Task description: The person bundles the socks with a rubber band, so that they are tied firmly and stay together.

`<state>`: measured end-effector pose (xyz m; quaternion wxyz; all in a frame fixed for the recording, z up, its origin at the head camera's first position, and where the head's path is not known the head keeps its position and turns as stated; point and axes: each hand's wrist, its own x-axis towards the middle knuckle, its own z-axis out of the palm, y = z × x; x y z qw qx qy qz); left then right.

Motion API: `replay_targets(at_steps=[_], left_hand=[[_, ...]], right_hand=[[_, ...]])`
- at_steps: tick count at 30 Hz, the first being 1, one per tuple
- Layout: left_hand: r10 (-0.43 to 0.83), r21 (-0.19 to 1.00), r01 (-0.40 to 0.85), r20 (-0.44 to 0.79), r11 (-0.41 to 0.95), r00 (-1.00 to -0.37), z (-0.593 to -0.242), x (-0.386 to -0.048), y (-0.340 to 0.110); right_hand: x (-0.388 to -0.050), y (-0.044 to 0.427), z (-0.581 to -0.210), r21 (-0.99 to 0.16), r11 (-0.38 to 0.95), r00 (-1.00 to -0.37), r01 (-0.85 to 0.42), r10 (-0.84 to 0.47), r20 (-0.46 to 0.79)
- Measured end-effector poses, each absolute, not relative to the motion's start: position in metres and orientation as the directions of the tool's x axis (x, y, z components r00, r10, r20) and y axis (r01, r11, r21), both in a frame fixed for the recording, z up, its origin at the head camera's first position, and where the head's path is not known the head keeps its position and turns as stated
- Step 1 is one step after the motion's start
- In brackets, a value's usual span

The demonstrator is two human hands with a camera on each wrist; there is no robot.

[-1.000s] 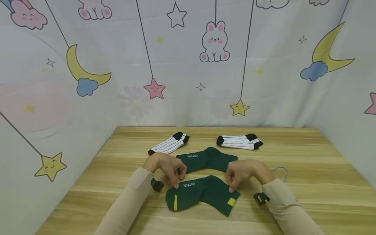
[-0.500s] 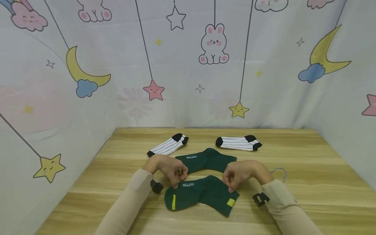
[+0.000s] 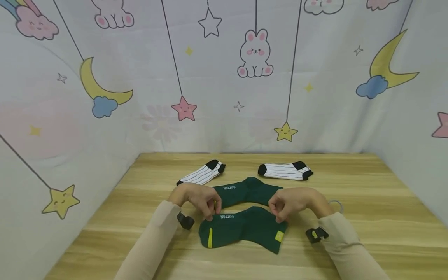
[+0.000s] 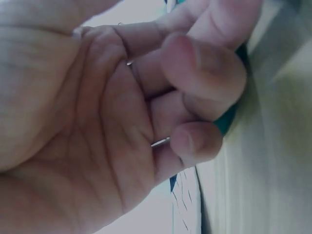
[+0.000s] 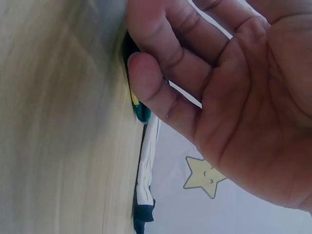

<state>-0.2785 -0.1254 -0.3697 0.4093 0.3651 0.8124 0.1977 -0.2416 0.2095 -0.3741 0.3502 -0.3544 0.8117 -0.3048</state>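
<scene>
Wooden table [image 3: 364, 194], left hand [image 3: 203, 199] and right hand [image 3: 289, 202] at nearer green sock [image 3: 243, 228]

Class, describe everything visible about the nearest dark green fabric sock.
The dark green, knitted-looking fabric sock is spread over the wood-grain table, toe leftward, heel bend pointing away. It bears a yellow toe stripe, a yellow square patch at the cuff and white COTTON lettering. The left hand pinches its far edge near the toe, the right hand near the cuff.

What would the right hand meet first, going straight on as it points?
The nearer green sock, which the right hand seems to pinch by its edge. Past it, probably the table, though depth is unclear.
</scene>
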Motion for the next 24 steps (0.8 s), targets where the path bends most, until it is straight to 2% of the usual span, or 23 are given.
replay_targets(at_steps=[8, 15, 19, 24], left_hand=[[0.772, 0.633, 0.453, -0.433, 0.628, -0.465, -0.367, -0.281, -0.126], [0.812, 0.658, 0.499, -0.330, 0.564, -0.482, -0.369, -0.289, -0.135], [0.782, 0.666, 0.454, -0.340, 0.592, -0.522, -0.367, -0.292, -0.136], [0.748, 0.695, 0.383, -0.342, 0.609, -0.568, -0.359, -0.291, -0.138]], right_hand=[[-0.245, 0.222, -0.371, -0.761, 0.542, -0.532, -0.357, -0.787, -0.311], [-0.253, 0.225, -0.373, -0.772, 0.516, -0.556, -0.371, -0.789, -0.261], [-0.260, 0.229, -0.370, -0.795, 0.507, -0.572, -0.334, -0.779, -0.257], [-0.266, 0.235, -0.367, -0.803, 0.508, -0.629, -0.311, -0.744, -0.227]])
